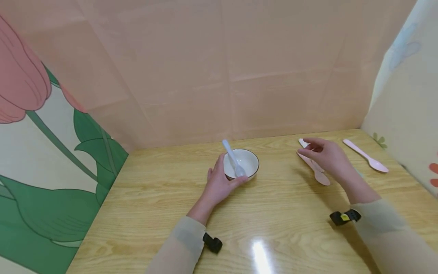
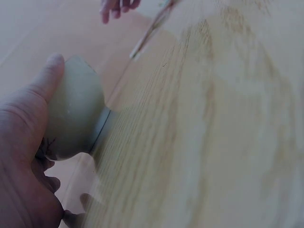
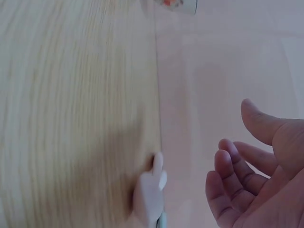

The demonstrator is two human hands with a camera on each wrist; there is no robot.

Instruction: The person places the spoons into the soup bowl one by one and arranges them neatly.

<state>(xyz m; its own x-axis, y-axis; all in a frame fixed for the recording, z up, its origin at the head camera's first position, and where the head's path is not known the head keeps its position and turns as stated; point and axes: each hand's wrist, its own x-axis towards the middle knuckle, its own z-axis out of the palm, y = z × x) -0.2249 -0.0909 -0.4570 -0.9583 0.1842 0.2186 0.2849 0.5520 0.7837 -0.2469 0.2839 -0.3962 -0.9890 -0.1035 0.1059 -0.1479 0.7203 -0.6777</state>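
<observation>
The left hand (image 1: 220,184) grips a white bowl (image 1: 249,161) holding a pale spoon (image 1: 230,151) at far center on the counter (image 1: 154,213), while the empty right hand (image 1: 330,158), fingers loosely parted, hovers over close-lying spoons (image 1: 321,178) at right, whose crowding could make one pinch catch two.

White dark-rimmed bowl (image 1: 251,163), upright, bluish spoon (image 1: 234,158) leaning inside, peach spoon (image 1: 319,175) lying to the right

A wood-grain counter (image 1: 154,198) bears a bowl (image 1: 251,161); right of it lie a peach spoon (image 1: 321,178), a half-hidden white handle (image 1: 302,142), a pink spoon (image 1: 376,165).
</observation>
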